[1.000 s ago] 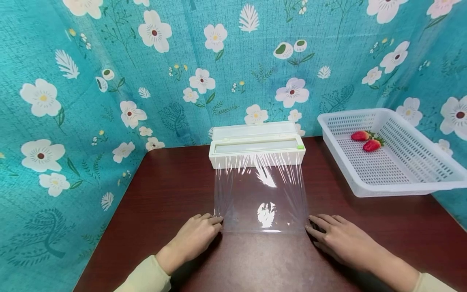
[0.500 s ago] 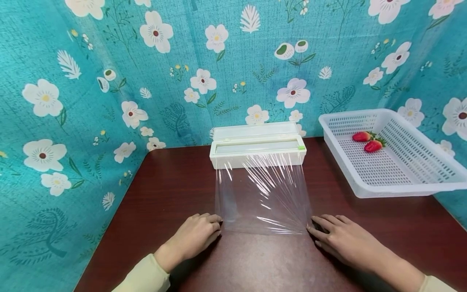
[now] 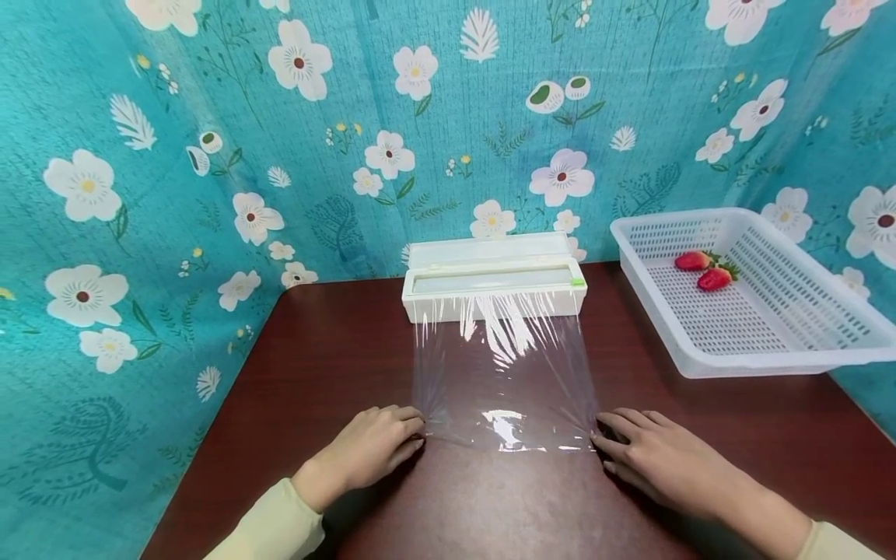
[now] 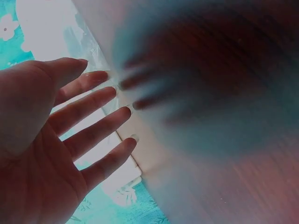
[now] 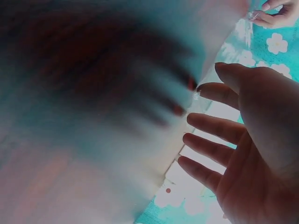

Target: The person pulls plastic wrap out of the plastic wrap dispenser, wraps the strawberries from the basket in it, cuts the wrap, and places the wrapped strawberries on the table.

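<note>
A sheet of clear cling film [image 3: 500, 381] stretches toward me from a long white dispenser box [image 3: 490, 308], whose lid stands raised. My left hand [image 3: 367, 447] rests at the near left corner of the film, and my right hand [image 3: 661, 463] at the near right corner. Fairly straight fingers [image 4: 96, 133] touch the film and tabletop in the left wrist view, the thumb held apart. The right wrist view has the right fingers [image 5: 205, 147] extended likewise, fingertips at the film's edge. Wrinkles run from both corners.
A white perforated basket [image 3: 777, 362] with two strawberries [image 3: 714, 278] stands at the right. The dark brown table [image 3: 336, 350] backs onto a teal flowered cloth [image 3: 448, 117]. A small green piece [image 3: 577, 281] sits at the box's right end.
Both hands stay nearly in place at the film's corners. The film's wrinkles and glare have shifted: diagonal folds from the right corner have eased. The box and basket have not moved.
</note>
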`<action>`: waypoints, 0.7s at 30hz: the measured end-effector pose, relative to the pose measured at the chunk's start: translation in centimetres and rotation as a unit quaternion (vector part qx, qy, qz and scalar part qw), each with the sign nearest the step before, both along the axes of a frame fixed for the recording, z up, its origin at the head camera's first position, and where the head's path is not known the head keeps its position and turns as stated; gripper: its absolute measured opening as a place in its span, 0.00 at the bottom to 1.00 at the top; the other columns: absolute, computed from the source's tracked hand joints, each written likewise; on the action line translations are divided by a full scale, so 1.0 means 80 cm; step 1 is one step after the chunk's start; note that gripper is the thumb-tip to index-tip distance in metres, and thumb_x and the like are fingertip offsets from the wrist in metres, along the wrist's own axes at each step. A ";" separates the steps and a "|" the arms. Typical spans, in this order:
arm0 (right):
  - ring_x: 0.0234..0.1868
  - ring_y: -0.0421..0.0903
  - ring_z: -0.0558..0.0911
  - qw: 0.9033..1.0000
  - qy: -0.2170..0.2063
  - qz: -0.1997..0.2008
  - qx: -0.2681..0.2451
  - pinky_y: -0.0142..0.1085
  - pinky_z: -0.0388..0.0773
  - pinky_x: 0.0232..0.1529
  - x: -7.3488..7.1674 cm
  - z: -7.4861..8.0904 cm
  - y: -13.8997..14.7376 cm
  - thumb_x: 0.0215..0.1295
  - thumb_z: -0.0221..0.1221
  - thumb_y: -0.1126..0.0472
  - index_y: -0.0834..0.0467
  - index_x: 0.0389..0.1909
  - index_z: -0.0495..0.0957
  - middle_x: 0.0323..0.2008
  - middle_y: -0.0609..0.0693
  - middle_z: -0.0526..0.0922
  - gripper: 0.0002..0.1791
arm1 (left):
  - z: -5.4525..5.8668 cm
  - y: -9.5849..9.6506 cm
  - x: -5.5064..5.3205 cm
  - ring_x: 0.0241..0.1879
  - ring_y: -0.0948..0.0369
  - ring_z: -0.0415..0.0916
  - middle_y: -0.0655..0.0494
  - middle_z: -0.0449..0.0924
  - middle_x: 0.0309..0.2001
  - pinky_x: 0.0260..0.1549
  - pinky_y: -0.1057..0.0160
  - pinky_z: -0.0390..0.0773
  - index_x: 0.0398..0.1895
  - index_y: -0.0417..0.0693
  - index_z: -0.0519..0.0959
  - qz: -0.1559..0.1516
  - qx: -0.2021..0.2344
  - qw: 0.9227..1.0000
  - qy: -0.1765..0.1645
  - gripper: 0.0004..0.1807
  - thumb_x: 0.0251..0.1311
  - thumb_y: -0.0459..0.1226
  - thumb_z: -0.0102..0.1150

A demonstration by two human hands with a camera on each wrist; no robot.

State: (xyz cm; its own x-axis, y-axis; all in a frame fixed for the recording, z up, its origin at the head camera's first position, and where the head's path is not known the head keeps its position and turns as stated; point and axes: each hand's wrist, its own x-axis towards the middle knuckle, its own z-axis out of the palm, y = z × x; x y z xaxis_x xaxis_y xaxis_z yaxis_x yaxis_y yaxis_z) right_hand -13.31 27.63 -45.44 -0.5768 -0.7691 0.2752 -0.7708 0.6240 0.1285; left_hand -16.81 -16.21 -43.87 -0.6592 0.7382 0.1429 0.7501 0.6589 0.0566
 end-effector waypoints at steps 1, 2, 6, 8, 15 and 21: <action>0.56 0.56 0.80 1.000 -0.004 0.000 -0.002 0.53 0.78 0.53 -0.001 0.000 0.000 0.61 0.71 0.50 0.52 0.54 0.86 0.54 0.55 0.82 0.21 | 0.000 0.001 -0.001 0.37 0.60 0.82 0.62 0.83 0.41 0.33 0.55 0.82 0.39 0.52 0.83 0.000 0.004 1.000 -0.005 0.01 0.67 0.38 0.65; 0.56 0.56 0.80 1.000 -0.008 0.000 -0.004 0.54 0.78 0.53 -0.001 -0.001 -0.001 0.61 0.71 0.51 0.52 0.53 0.86 0.54 0.55 0.82 0.20 | -0.001 0.001 -0.002 0.35 0.61 0.81 0.63 0.83 0.38 0.31 0.56 0.82 0.38 0.52 0.81 0.001 0.008 1.000 -0.010 0.01 0.67 0.37 0.65; 0.54 0.55 0.81 1.000 -0.020 -0.005 -0.014 0.53 0.78 0.51 -0.006 -0.002 -0.004 0.61 0.70 0.52 0.52 0.50 0.87 0.52 0.53 0.82 0.17 | -0.001 0.003 -0.010 0.30 0.61 0.81 0.62 0.81 0.34 0.26 0.57 0.81 0.39 0.49 0.78 0.002 0.026 0.999 -0.027 0.03 0.68 0.32 0.61; 0.53 0.53 0.81 0.999 -0.024 -0.009 -0.022 0.53 0.78 0.50 -0.008 -0.001 -0.006 0.61 0.71 0.54 0.52 0.48 0.87 0.50 0.52 0.83 0.15 | 0.001 0.005 -0.015 0.28 0.61 0.81 0.61 0.81 0.31 0.24 0.57 0.80 0.40 0.47 0.76 0.004 0.029 0.999 -0.035 0.03 0.69 0.30 0.59; 0.50 0.50 0.81 0.998 -0.050 -0.014 -0.034 0.52 0.79 0.48 -0.013 -0.001 -0.007 0.61 0.71 0.55 0.51 0.48 0.88 0.49 0.48 0.82 0.14 | 0.009 0.000 -0.022 0.31 0.68 0.80 0.65 0.83 0.33 0.29 0.61 0.80 0.37 0.53 0.80 0.002 0.020 0.996 -0.092 0.03 0.69 0.35 0.62; 0.51 0.50 0.82 0.997 -0.061 -0.016 -0.038 0.52 0.80 0.46 -0.015 0.003 -0.001 0.60 0.72 0.56 0.50 0.50 0.87 0.51 0.49 0.82 0.17 | 0.013 -0.009 -0.018 0.50 0.62 0.82 0.59 0.84 0.52 0.45 0.56 0.83 0.38 0.55 0.89 -0.020 -0.002 0.993 -0.113 0.03 0.66 0.38 0.67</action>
